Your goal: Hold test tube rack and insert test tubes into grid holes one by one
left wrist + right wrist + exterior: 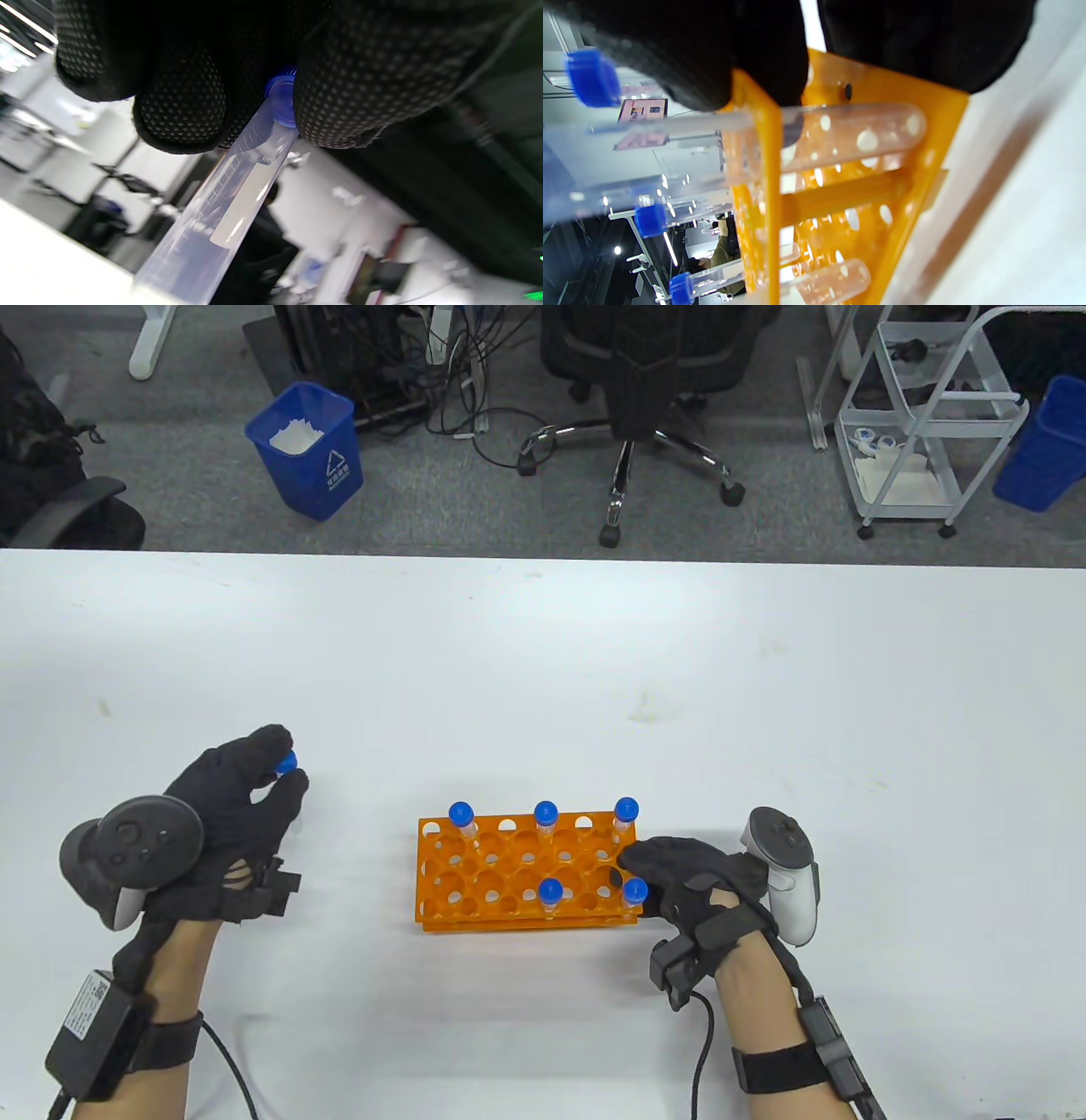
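An orange test tube rack (pixel 475 874) stands on the white table (pixel 543 661) in the table view. Several blue-capped tubes (pixel 544 814) stand in its holes. My right hand (pixel 679 869) grips the rack's right end; in the right wrist view the fingers (pixel 763 55) press on the orange rack (pixel 882 169) beside a clear tube (pixel 848 131). My left hand (pixel 246 797) is left of the rack and pinches a blue-capped test tube (pixel 286 764) by its cap. In the left wrist view the clear tube (pixel 225 212) hangs from the fingers (pixel 339 84) down to the table.
Beyond the table's far edge are a blue bin (pixel 307 449), a black office chair (pixel 636 381), a white wire cart (pixel 925 415) and floor cables. Cables run from both wrists at the bottom edge.
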Demonstrator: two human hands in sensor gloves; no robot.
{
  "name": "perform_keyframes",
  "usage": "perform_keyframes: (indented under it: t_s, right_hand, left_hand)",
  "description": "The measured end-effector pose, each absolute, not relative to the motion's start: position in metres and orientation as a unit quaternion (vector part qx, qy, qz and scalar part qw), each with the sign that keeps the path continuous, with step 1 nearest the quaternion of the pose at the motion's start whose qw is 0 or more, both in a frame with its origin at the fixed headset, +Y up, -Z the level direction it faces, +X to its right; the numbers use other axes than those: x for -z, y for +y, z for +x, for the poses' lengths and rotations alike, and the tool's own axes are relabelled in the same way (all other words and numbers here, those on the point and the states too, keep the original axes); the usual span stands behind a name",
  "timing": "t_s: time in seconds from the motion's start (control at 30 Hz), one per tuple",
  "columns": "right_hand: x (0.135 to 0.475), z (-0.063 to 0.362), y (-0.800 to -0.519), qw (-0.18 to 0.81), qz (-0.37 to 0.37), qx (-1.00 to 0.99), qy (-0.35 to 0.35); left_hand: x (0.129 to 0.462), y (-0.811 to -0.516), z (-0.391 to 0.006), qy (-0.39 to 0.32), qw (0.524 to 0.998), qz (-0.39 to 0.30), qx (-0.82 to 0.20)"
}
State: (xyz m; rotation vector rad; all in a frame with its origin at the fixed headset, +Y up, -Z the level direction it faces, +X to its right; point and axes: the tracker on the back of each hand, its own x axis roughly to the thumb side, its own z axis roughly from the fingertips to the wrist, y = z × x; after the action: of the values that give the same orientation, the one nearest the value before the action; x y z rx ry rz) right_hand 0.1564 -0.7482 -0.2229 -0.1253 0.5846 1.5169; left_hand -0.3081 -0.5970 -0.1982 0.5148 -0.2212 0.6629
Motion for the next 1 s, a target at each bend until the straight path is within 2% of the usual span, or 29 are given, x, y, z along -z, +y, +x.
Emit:
perform_keyframes:
  t_s: [0.13,0.3,0.6,1.0]
  right_hand:
    - [0.222,0.156,-0.748,0.684,-0.058,-0.678,0.263]
    - [0.222,0.155,-0.749,0.684,-0.058,-0.678,0.264]
    - [0.222,0.154,-0.749,0.684,-0.056,-0.678,0.264]
    - [0.221,0.153,-0.749,0.688,-0.052,-0.673,0.267]
  left_hand:
    - [0.168,-0.588,-0.281,-0.194,0.868,0.279,-0.363]
    - [0.147,-0.598,-0.251,-0.267,0.833,0.277,-0.397]
    - [0.139,-0.614,-0.213,-0.317,0.855,0.275,-0.305]
    - [0.138,-0.626,-0.193,-0.340,0.873,0.262,-0.231]
